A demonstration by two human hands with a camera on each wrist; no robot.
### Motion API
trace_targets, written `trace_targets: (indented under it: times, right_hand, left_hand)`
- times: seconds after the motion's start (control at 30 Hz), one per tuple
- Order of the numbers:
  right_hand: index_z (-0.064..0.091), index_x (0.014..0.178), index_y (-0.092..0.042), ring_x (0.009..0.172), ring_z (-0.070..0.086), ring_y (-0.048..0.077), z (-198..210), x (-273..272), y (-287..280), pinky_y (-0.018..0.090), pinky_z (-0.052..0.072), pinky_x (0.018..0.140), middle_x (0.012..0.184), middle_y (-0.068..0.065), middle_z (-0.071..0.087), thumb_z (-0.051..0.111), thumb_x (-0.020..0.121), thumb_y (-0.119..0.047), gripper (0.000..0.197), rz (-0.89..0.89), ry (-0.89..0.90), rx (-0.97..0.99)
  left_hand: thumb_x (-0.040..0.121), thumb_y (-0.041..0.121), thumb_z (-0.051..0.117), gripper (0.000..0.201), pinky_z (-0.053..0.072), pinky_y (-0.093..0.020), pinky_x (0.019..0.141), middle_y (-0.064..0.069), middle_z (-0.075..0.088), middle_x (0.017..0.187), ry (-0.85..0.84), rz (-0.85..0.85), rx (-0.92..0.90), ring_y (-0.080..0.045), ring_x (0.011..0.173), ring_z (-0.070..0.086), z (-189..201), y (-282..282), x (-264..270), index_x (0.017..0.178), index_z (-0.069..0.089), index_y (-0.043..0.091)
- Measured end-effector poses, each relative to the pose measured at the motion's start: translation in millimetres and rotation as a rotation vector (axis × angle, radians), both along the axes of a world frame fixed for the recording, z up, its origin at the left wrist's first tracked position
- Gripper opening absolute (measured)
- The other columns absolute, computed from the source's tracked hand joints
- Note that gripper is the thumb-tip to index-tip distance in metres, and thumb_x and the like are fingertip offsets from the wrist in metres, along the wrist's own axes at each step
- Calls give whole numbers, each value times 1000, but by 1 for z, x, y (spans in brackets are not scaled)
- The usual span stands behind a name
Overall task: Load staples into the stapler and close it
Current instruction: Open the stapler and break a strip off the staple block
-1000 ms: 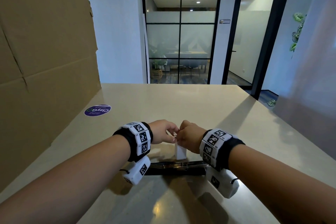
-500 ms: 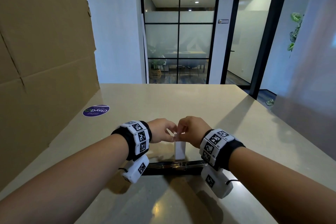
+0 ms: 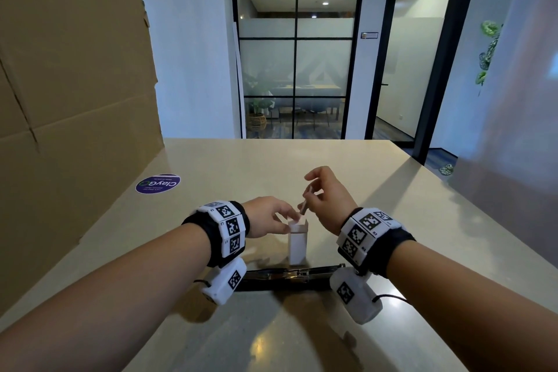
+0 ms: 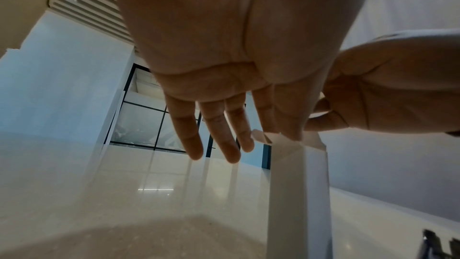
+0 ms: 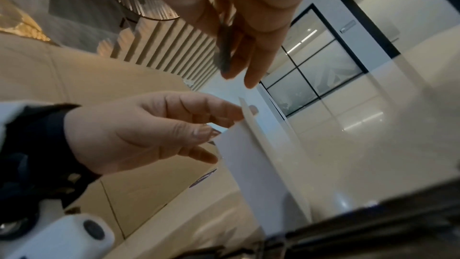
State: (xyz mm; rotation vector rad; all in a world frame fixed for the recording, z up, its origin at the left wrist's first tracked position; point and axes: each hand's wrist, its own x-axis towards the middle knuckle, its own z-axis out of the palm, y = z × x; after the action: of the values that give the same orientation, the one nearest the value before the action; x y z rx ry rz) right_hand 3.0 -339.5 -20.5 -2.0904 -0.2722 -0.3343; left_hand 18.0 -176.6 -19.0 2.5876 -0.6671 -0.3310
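Note:
A small white staple box (image 3: pixel 298 243) stands upright on the table. My left hand (image 3: pixel 288 222) pinches its open top between thumb and forefinger; the other fingers (image 4: pixel 221 145) stretch out past it. Just above the box my right hand (image 3: pixel 308 199) pinches a thin dark strip of staples (image 3: pixel 304 207), which hangs down from my fingers (image 5: pixel 225 46). The black stapler (image 3: pixel 287 276) lies opened out flat between my wrists, near side of the box, with its metal channel facing up. Its ends are hidden by the wrist cameras.
A tall cardboard sheet (image 3: pixel 75 100) walls off the left side of the beige table (image 3: pixel 302 341). A round purple sticker (image 3: pixel 158 183) lies at the left. A grey panel (image 3: pixel 513 175) stands on the right. Beyond the table's far edge are glass doors.
My right hand has risen from the top of the box with the staple strip between its fingers. The left hand has stayed on the box top; the stapler has not moved.

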Motion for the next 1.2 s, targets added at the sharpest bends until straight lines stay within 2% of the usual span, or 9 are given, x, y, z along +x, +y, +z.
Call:
trace_targets:
  times: [0.1,0.2,0.3,0.37,0.53,0.67,0.8,1.0,1.2]
  right_hand:
    - [40,103,-17,68,59,24,1,0,1,46,55,73,75,1,46,32,94,0,21,-39,97,108]
    - [48,97,-11,69,48,24,1,-1,-6,36,47,63,72,4,46,28,90,1,24,-109,149,-42]
    - [62,99,-8,79,49,22,-3,-2,-13,28,37,69,79,2,54,40,89,-7,24,-86,209,-377]
    - [65,90,-16,75,51,20,-11,-3,-15,26,38,67,70,-5,52,52,87,-16,13,-33,247,-480]
    - [45,57,-32,65,50,15,-18,-3,-13,24,38,58,63,-11,47,65,83,-27,34,12,226,-497]
    - [51,79,-25,72,54,19,-17,0,-10,26,43,63,68,-7,51,73,77,-28,22,-25,266,-441]
    - [54,114,-24,81,58,20,-15,1,-9,28,45,70,83,1,61,74,76,-24,43,11,265,-406]
    - [68,96,-18,81,57,19,-12,-3,-9,30,46,72,85,0,60,73,77,-24,20,59,175,-450]
    - [70,95,-24,82,63,21,-12,-9,-9,34,51,76,84,1,64,68,78,-46,27,101,191,-492]
  left_hand:
    - [92,19,59,39,43,-26,96,0,56,137,10,4,-27,-18,116,60,0,2,-1,131,58,19]
    - [94,18,56,38,44,-27,99,3,57,133,31,5,-73,-14,112,60,1,3,-3,132,57,19]
    - [96,9,47,38,41,-15,79,4,58,114,17,18,-96,-4,89,51,2,4,-3,132,56,19]
    - [93,2,45,43,40,-10,66,0,58,123,24,38,-138,-2,82,51,0,5,-1,130,53,21]
    - [89,10,58,50,51,-30,76,-2,61,113,41,102,-241,-12,78,65,-6,2,-1,132,42,30]
    - [88,19,64,59,49,-24,68,-1,61,106,45,115,-182,-12,75,69,-12,-6,1,139,36,28]
    - [90,15,62,34,52,-26,67,-8,62,104,114,147,-201,-14,68,68,-12,-12,0,122,51,16]
    - [84,4,64,35,56,-24,75,-9,62,108,257,137,-271,-15,80,66,-7,-8,-3,117,56,12]
    - [75,8,74,36,51,-27,71,5,63,99,136,134,-152,-13,70,61,-11,-9,-2,108,63,15]
